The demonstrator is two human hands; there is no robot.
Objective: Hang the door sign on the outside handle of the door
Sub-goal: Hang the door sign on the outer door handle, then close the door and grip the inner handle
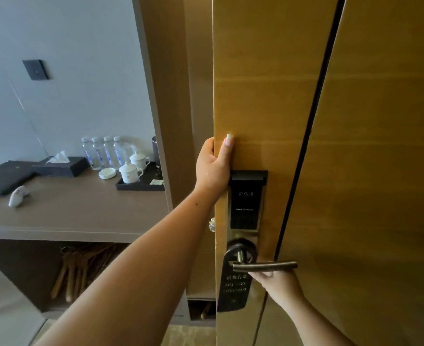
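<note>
Two hands busy: left hand clamps door edge; right hand pinches door sign under handle.

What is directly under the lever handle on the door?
Under the lever handle, the dark door sign hangs from its neck, and the right hand sits just below the lever beside the sign. The hand's fingertips are hidden, so its grip cannot be told.

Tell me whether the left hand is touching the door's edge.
Touching. The head view shows the left hand wrapped around the door edge above the card lock, thumb pressed flat on the outer face, other fingers hidden behind.
</note>
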